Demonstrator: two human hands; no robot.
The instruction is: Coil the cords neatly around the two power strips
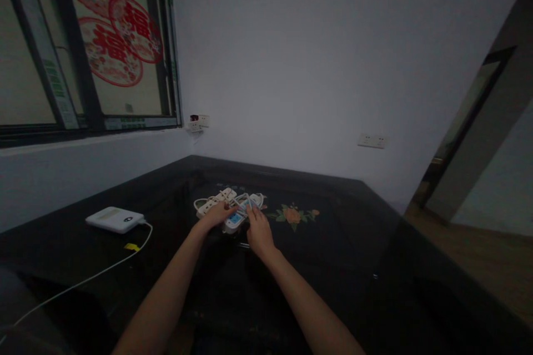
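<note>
A white power strip (pixel 234 222) with blue on its top face lies slantwise on the black table, its white cord (pixel 241 199) looped over it. My left hand (pixel 216 214) reaches in from the left, its fingers closed on the cord at the strip's near half. From the right, my right hand (pixel 260 231) has its fingertips bent onto the cord over the strip's far half. Just left of it, partly behind my left hand, is a second, cream power strip (pixel 225 195) with a pale cord around it. My fingers hide part of both cords.
A white power bank-like box (pixel 114 219) stands at the left with a white cable (pixel 94 276) running off the near left edge. A yellow tag (pixel 132 247) is by the cable. The black table (pixel 333 244) bears a painted flower (pixel 291 215). Wall sockets (pixel 372 141) are behind it.
</note>
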